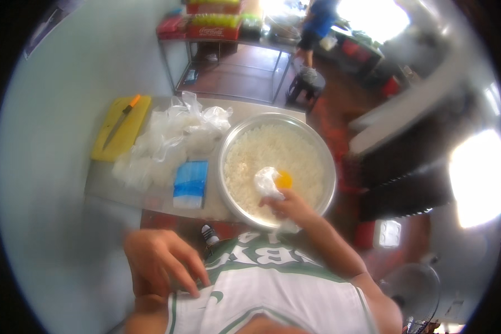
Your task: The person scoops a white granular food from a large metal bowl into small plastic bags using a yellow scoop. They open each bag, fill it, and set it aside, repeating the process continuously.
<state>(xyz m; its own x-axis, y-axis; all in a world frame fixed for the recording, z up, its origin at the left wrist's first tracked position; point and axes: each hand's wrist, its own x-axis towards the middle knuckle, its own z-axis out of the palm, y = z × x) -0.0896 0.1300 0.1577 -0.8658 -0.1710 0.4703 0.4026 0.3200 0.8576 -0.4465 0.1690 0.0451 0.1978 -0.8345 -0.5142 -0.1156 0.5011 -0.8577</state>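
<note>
Over the near part of a large round metal basin (330,183) full of cooked white rice (275,142), my right hand (286,205) grips a clear plastic bag (268,180). A round orange-yellow thing (284,180) shows just beyond my fingers; whether it is in the bag or on the rice, I cannot tell. My left hand (165,254) is raised near my jersey at the lower left, blurred, its fingers apart and nothing seen in it. Left of the basin lie a blue and white packet (191,183) and a heap of clear plastic bags (171,133).
A knife with an orange handle (121,121) rests on a yellow cutting board (140,121) at the table's far left, beside the wall. Beyond the table stand a metal rack (225,41) with red crates, a dark stool (309,83) and a person in blue (319,21). A fan (413,288) is at lower right.
</note>
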